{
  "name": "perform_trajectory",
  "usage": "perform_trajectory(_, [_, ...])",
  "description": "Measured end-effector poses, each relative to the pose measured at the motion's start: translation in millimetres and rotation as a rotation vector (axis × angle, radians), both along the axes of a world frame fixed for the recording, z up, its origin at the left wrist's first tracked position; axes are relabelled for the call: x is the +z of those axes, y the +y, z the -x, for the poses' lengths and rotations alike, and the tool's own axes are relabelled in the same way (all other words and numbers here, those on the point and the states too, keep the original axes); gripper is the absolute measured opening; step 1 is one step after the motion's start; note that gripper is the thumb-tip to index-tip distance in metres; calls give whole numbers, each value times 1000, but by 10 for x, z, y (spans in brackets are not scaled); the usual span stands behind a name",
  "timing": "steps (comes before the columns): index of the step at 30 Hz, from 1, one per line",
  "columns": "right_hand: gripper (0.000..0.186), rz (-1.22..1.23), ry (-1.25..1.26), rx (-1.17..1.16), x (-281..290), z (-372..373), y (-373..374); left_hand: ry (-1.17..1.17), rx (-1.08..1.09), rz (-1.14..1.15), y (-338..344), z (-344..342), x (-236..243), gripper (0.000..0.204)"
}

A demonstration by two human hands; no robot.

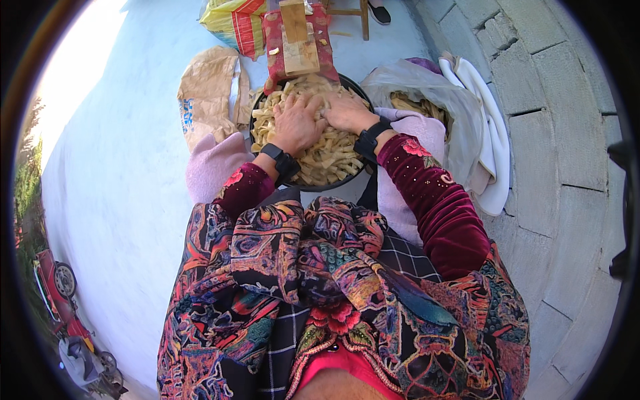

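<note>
A round black tub (348, 181) is heaped with pale, flat, chopped strips (317, 160). My left hand (297, 123) lies on the heap, its fingers spread among the strips. Just to its right, my right hand (348, 111) reaches into the same pieces, its fingertips hidden, so I cannot make out what it holds. Behind the tub, a wooden piece (295, 33) rests on a red patterned cloth (320, 60). Pink cloths (217, 167) lie beside the tub on both sides.
A brown paper sack (203, 90) lies left, a plastic bag (443, 160) of yellowish material right. Behind are a striped bag (233, 23) and a wooden stool (363, 23), with someone's shoe (379, 12). A block wall (553, 167) runs right. A red scooter (63, 300) stands far left.
</note>
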State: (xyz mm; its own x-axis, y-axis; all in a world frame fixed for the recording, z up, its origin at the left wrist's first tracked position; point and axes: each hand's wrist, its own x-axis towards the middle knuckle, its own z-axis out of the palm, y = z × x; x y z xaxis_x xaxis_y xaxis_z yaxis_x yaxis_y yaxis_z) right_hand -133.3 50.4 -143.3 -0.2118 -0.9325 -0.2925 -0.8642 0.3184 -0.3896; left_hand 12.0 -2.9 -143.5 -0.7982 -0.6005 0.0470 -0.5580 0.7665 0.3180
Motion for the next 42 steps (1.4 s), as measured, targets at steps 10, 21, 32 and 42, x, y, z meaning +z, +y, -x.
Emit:
perform_trajectory(10, [50,-72,59,-46,-190,-230,178,-68,-28,58,206,-128,-228,51])
perform_trajectory(21, [23,412,124,126,658,207,257,-115,-21,114,124,-223,-263,55])
perform_trajectory(32, [24,-46,124,-671,-784,2064,1365,-55,-64,137,128,-145,-249,57])
perform_trajectory(42, [24,-17,151,-574,-668,1990,1418,-73,-44,125,134,-135,-234,56])
